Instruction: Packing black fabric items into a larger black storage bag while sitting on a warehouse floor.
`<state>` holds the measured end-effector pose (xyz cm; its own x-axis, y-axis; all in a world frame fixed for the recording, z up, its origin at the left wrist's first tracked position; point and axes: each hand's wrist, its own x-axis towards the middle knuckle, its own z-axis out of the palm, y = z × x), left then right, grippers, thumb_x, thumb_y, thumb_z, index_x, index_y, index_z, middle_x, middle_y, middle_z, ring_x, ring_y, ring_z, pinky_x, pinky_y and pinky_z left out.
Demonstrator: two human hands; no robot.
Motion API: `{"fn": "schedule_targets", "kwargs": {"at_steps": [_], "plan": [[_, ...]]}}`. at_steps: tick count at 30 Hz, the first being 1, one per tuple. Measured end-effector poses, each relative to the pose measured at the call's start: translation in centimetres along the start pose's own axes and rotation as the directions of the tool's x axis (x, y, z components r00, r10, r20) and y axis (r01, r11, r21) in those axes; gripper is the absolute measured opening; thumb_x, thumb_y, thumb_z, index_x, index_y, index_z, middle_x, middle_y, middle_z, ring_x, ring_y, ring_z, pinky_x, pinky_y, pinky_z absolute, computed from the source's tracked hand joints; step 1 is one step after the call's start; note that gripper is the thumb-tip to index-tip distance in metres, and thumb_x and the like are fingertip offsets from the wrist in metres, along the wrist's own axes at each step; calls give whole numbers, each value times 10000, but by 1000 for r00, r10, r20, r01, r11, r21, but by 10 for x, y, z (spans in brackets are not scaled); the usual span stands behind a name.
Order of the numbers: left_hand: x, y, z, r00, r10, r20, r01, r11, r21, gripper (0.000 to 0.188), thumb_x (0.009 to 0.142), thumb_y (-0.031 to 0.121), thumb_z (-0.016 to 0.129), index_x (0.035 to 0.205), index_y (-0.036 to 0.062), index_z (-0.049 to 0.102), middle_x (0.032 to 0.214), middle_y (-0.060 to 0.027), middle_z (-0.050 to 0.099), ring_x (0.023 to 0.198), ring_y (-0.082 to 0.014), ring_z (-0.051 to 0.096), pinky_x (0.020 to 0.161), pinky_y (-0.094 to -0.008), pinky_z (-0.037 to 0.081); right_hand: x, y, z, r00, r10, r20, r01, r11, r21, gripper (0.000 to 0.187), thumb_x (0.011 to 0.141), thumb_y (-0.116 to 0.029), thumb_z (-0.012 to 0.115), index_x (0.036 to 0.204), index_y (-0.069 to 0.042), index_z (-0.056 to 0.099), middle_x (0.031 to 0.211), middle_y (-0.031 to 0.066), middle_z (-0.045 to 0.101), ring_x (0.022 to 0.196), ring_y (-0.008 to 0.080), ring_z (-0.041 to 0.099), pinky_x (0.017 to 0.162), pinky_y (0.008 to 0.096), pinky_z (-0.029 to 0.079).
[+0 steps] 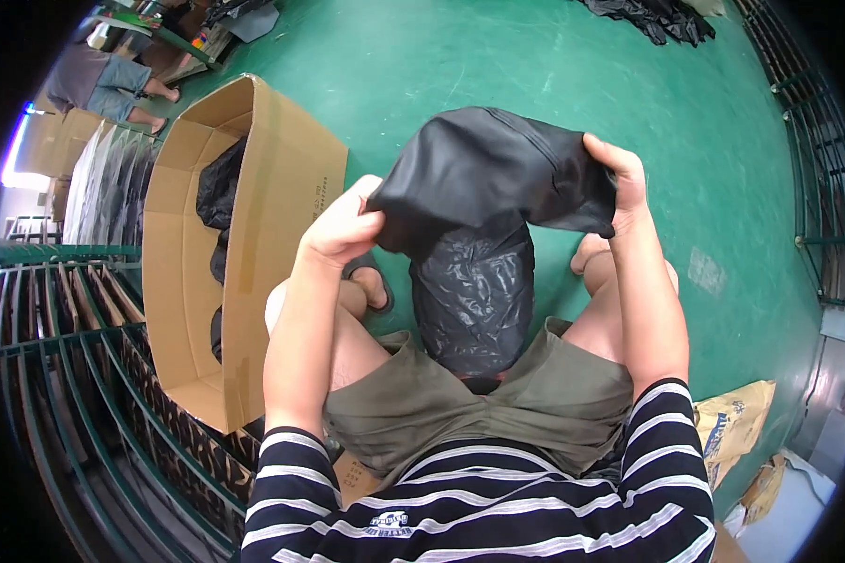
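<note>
A smooth black sheet of leather-like material [479,169] is stretched between my two hands, with a seam across its upper right part. My left hand [341,225] pinches its left edge, thumb on the near side. My right hand [622,178] grips the right edge, thumb uppermost and the other fingers hidden behind it. Below the sheet, a bulky bundle in shiny, wrinkled black plastic [474,305] stands between my legs. The sheet hides the top of that bundle.
At my left is a tall open cardboard box [286,178] with black plastic bundles [221,192] inside. Green metal racks [75,347] stand beyond it. A brown paper sack [737,422] lies at the right. Another person [113,84] stands at the far left. Black material [657,19] lies on the far floor.
</note>
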<state>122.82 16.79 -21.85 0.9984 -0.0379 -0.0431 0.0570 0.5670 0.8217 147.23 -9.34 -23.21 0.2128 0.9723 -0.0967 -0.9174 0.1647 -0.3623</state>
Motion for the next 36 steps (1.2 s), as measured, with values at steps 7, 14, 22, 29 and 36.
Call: {"fn": "schedule_targets", "kwargs": {"at_steps": [7,14,22,29,36], "plan": [[37,-25,58,890,-454,45,456,888,-62,976,854,768,281,1427,-21,321,1450,-155,393,1332,-234,378,1108,-423,274,-5,7,-5,930,83,359,-89,996,0,454,823,-116,556,1205,123,505,1184,265,588,1082,379,594,972,486,445],[25,-16,30,920,-273,282,301,952,-61,759,716,407,782,1271,-35,515,1242,-98,586,1153,-166,529,995,-320,394,-2,-5,10,999,47,-10,-48,973,-228,92,784,-20,600,842,40,561,889,190,654,749,281,646,708,417,535],[36,20,40,985,-92,-148,157,839,520,279,592,-37,803,779,28,608,745,41,584,729,-47,521,668,-227,430,9,-9,33,945,303,124,-23,439,-898,365,605,-87,838,882,71,659,765,36,655,705,94,569,615,266,461],[49,2,14,663,744,-82,26,87,996,190,661,-68,609,640,24,444,607,-46,441,582,-99,469,527,-258,361,36,28,33,767,-626,143,10,-211,-977,192,671,68,564,844,-10,600,664,32,538,595,102,490,544,260,397],[60,8,-18,354,782,-512,-49,563,825,154,771,-71,602,713,48,525,651,36,520,602,-69,468,550,-223,375,49,90,50,638,-377,671,391,-593,-704,160,648,-8,652,692,-65,509,657,91,505,602,280,552,521,373,432]]}}
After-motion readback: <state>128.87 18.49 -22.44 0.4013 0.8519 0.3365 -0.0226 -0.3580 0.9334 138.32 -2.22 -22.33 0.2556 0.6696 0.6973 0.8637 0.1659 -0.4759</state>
